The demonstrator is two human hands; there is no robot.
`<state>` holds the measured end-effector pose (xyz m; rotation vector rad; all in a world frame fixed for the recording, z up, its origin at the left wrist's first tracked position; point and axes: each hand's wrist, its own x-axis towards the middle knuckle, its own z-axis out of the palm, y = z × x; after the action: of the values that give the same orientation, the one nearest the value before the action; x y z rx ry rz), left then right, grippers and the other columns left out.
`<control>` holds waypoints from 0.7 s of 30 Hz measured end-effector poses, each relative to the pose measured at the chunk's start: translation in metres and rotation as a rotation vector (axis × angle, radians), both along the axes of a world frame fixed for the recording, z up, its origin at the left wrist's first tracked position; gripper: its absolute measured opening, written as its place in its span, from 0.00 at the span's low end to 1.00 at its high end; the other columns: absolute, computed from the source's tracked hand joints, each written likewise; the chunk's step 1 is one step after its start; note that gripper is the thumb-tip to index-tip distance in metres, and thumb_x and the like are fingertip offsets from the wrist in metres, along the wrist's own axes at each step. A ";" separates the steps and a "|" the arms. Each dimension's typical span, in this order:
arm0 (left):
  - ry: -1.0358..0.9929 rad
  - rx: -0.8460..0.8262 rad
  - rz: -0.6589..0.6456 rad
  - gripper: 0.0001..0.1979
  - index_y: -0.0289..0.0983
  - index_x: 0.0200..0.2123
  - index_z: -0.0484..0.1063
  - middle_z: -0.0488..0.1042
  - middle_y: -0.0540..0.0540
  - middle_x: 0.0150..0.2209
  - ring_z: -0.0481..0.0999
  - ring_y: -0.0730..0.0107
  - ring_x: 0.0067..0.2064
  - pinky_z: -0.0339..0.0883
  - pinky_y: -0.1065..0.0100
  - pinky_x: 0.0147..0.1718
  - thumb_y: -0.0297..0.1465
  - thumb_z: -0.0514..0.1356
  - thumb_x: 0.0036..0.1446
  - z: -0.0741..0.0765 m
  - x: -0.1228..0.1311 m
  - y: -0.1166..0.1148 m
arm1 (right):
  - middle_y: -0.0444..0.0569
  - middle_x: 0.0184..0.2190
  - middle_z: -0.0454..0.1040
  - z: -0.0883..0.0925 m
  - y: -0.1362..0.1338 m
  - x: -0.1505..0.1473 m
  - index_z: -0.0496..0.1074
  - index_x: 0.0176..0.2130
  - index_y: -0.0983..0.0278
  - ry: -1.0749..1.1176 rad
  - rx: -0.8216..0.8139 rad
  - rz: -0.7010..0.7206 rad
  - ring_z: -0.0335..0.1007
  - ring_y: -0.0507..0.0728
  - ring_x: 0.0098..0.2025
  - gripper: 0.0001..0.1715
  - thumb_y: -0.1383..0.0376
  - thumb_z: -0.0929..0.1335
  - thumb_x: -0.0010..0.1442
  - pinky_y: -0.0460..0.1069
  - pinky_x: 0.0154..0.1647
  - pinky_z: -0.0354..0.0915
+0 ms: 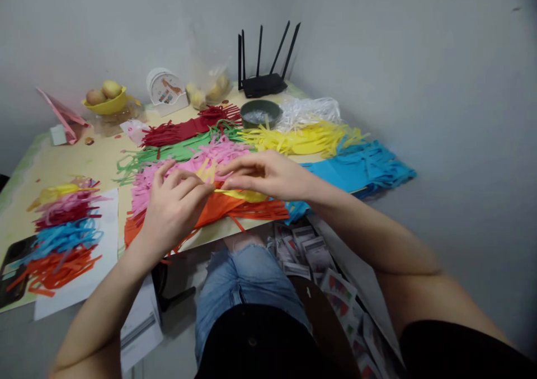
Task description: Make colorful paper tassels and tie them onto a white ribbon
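Both hands meet over the front middle of the table. My left hand (pixel 174 208) and my right hand (pixel 264 176) each pinch one end of a thin yellow paper strip (pixel 239 193), held just above a fan of orange paper strips (pixel 247 208). Pink fringed strips (pixel 218 152) lie right behind my fingers. Further back lie green strips (pixel 168 155), dark red strips (pixel 180 131) and a yellow pile (pixel 302 138). Blue paper (pixel 361 169) lies to the right of my right wrist.
A sorted heap of coloured strips (pixel 62 233) rests on white paper at the left. At the back stand a black router (pixel 262 82), a grey bowl (pixel 260 113), a yellow bowl with fruit (pixel 107 102) and clear plastic (pixel 310 110). Printed sheets (pixel 319 261) lie below the table edge.
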<state>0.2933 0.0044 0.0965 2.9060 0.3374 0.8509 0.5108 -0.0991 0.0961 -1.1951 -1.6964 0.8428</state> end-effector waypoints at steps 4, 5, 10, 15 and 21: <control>-0.034 0.023 0.046 0.06 0.42 0.38 0.77 0.79 0.45 0.34 0.75 0.60 0.40 0.59 0.51 0.58 0.29 0.59 0.62 0.001 -0.001 -0.002 | 0.51 0.43 0.83 -0.006 0.007 -0.009 0.76 0.52 0.65 -0.027 0.013 0.003 0.80 0.55 0.44 0.23 0.59 0.73 0.59 0.47 0.45 0.72; -0.025 -0.038 0.052 0.06 0.40 0.37 0.76 0.79 0.45 0.33 0.74 0.61 0.39 0.64 0.56 0.52 0.29 0.59 0.62 0.003 -0.002 -0.003 | 0.51 0.44 0.82 -0.008 0.007 -0.013 0.75 0.52 0.65 -0.080 0.075 -0.035 0.80 0.55 0.45 0.22 0.62 0.73 0.59 0.47 0.46 0.72; 0.023 -0.386 0.030 0.07 0.36 0.36 0.76 0.77 0.47 0.29 0.72 0.70 0.29 0.63 0.70 0.30 0.29 0.57 0.62 0.013 -0.006 -0.005 | 0.50 0.37 0.83 -0.011 0.001 -0.021 0.78 0.43 0.67 -0.282 0.274 -0.159 0.79 0.53 0.38 0.11 0.68 0.66 0.64 0.45 0.40 0.67; -0.145 -0.706 0.036 0.10 0.36 0.42 0.78 0.80 0.45 0.33 0.78 0.70 0.31 0.68 0.72 0.32 0.34 0.64 0.60 0.012 -0.011 -0.008 | 0.46 0.34 0.84 -0.003 -0.004 -0.018 0.79 0.44 0.65 -0.129 0.159 -0.093 0.80 0.50 0.37 0.13 0.65 0.65 0.68 0.43 0.40 0.68; -0.302 -0.962 0.100 0.07 0.37 0.28 0.80 0.79 0.47 0.26 0.74 0.74 0.24 0.66 0.74 0.24 0.34 0.71 0.51 0.008 -0.011 -0.010 | 0.47 0.34 0.83 -0.006 -0.003 -0.022 0.79 0.46 0.66 0.169 0.132 -0.079 0.81 0.52 0.38 0.11 0.65 0.69 0.65 0.46 0.44 0.73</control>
<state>0.2822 -0.0052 0.1041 1.8653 0.6438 0.8112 0.4892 -0.1019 0.0901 -1.0641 -1.5337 0.7506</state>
